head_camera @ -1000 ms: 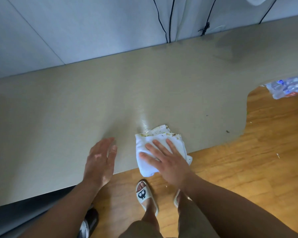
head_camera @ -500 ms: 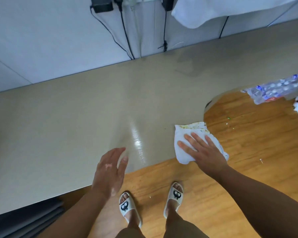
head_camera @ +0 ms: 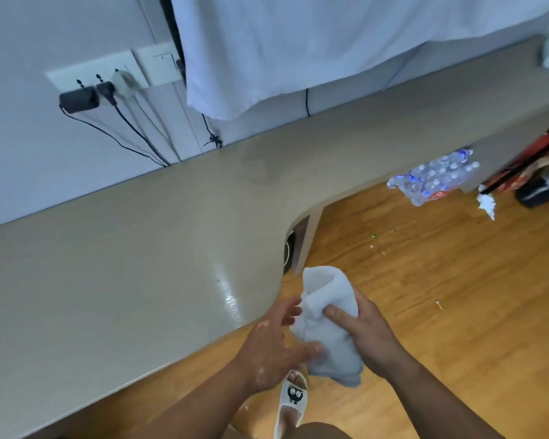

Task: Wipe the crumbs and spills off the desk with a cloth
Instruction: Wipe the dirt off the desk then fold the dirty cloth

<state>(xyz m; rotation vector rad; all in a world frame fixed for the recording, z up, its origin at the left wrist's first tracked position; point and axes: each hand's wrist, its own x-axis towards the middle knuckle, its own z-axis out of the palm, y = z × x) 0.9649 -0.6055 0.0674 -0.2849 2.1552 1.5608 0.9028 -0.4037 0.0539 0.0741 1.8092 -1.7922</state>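
Observation:
The white cloth (head_camera: 327,324) hangs bunched in the air just off the beige desk's (head_camera: 124,264) front edge, above the wooden floor. My right hand (head_camera: 366,337) grips it from the right, thumb across its middle. My left hand (head_camera: 276,346) touches the cloth's left and lower side with spread fingers, thumb pressed on its bottom part. A wet shiny streak (head_camera: 227,296) runs across the desk near the curved edge, and a faint damp patch (head_camera: 260,163) lies near the wall.
Plugs and cables (head_camera: 102,93) hang from wall sockets behind the desk. A white sheet (head_camera: 298,49) drapes over the back. A pack of water bottles (head_camera: 435,180), crumpled tissue (head_camera: 487,205) and scattered crumbs (head_camera: 374,237) lie on the floor. My slippered foot (head_camera: 293,397) stands below.
My right hand slid the cloth right along the desk, then lifted it off the edge. My left hand left the desktop and came onto the cloth. The view swung right and up.

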